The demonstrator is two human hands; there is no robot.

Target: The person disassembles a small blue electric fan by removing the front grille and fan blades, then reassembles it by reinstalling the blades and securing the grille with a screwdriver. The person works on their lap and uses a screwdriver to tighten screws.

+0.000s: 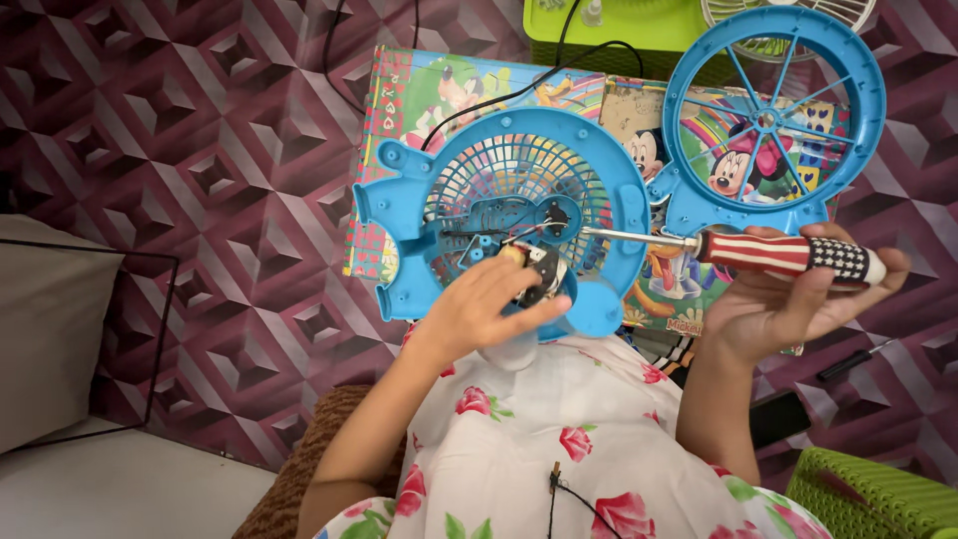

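Head view: right hand point(788, 299) loosely curled, palm up, cradling a screwdriver point(768, 252) by its striped, starred plastic handle; the thin steel shaft runs left, tip at the motor hub point(555, 218). Left hand point(489, 304) half closed, fingertips pressing the small motor part at the centre of the blue plastic fan housing point(399, 250), a round moulded grille with mounting ears. It lies on a glossy cartoon-print board point(419, 90). Blue spoked front guard point(868, 110) sits just right, edges touching. Floor mat: purple geometric pattern.
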